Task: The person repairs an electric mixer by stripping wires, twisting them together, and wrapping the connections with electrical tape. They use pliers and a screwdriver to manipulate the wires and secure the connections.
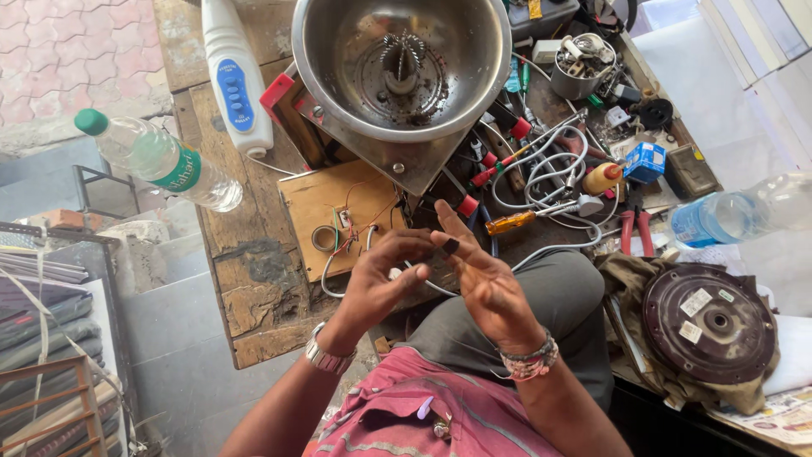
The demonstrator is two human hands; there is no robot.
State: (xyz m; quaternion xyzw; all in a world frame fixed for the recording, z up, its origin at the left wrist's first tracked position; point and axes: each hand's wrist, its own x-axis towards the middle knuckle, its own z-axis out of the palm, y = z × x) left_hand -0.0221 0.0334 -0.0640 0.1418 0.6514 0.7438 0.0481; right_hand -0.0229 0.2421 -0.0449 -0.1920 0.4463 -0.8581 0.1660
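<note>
From the head camera, the left hand [378, 283] and right hand [484, 283] meet over the person's lap, just below the edge of the worn wooden bench [254, 262]. A small black plastic piece [451, 246] sits pinched between the left fingertips [425, 243] and the right thumb, the other right fingers spread open. It looks light, stiff and easily dropped, best gripped by its edges. Beyond the fingertips stands a steel bowl with a toothed centre shaft [402, 63]; an amber-handled screwdriver [512, 222] lies just past the right fingers.
</note>
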